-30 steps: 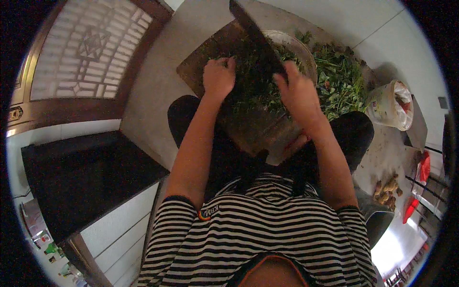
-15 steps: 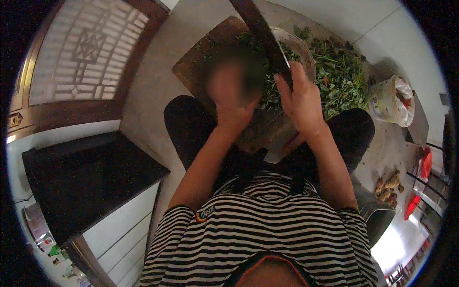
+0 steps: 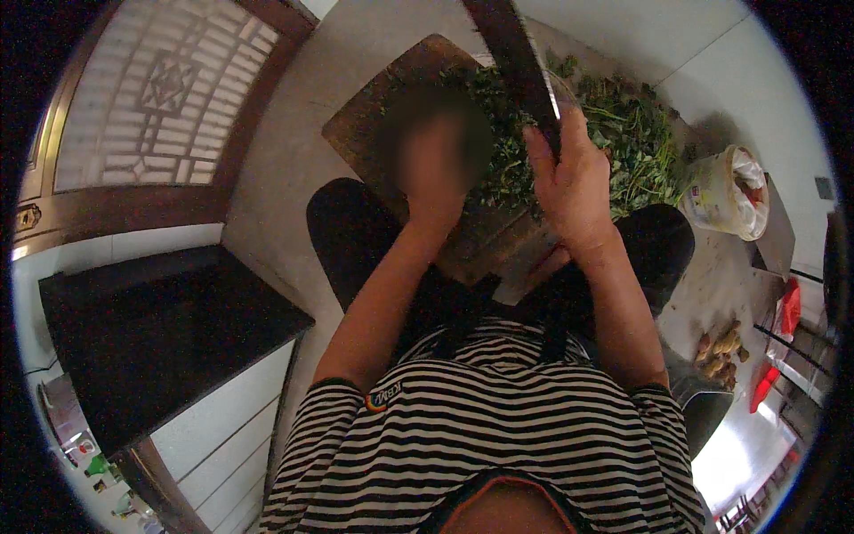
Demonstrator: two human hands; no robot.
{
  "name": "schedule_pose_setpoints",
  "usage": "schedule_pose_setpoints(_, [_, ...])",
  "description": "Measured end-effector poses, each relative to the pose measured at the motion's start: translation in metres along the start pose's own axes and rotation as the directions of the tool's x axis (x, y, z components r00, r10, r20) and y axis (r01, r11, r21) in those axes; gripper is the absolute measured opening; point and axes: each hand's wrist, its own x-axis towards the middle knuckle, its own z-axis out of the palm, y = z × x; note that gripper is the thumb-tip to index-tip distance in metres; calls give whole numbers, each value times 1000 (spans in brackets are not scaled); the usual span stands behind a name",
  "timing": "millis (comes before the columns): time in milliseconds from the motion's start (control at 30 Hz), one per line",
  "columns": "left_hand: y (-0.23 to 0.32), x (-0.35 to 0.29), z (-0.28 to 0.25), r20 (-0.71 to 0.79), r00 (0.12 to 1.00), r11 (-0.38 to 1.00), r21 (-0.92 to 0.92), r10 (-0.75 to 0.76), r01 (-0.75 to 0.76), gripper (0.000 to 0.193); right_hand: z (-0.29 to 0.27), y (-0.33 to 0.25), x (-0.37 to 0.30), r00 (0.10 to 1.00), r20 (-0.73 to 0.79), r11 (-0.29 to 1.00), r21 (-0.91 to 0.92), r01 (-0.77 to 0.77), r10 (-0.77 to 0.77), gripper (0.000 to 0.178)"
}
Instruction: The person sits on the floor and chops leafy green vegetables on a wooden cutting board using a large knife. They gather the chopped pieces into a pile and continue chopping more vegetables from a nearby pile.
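My right hand (image 3: pixel 574 182) is wrapped round the handle end of a large knife (image 3: pixel 518 67), whose broad dark blade points up and away to the left. Under it lies a wooden cutting board (image 3: pixel 487 247) between my knees, with chopped green leaves (image 3: pixel 505 176) scattered over its middle and right side. Over the board's left part is my left hand (image 3: pixel 434 191). A blurred patch covers its fingers, so what they touch or hold is hidden. A pale round rim shows behind the blade, mostly covered.
A heap of leafy green stems (image 3: pixel 633 147) lies on the floor at right, by a white bucket (image 3: pixel 712 191) with a bag inside. Further right are several brown knobbly pieces (image 3: pixel 721 351). A black-topped cabinet (image 3: pixel 169 325) stands at left, below a patterned door (image 3: pixel 165 98).
The knife and my right hand have shifted to the right, uncovering more chopped leaves. My left hand has moved slightly and turned more upright.
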Motion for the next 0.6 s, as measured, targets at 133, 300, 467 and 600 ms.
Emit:
schedule_pose_setpoints(133, [-7,33,13,-102,992,990,-113,72,-84,50,30,44,-8,987,123,994,-57,-96,103,25])
schedule_pose_setpoints(300, [-6,29,22,106,991,964,244,83,-107,34,2,18,2,999,44,999,-39,-24,26,26])
schedule_pose_setpoints(467, [6,33,11,179,982,993,91,62,-79,30,9,5,0,996,-88,995,95,-6,14,29])
schedule_pose_setpoints(600, [9,21,3,-17,991,989,61,133,-131,33,49,48,-6,921,367,983,-167,-74,132,24])
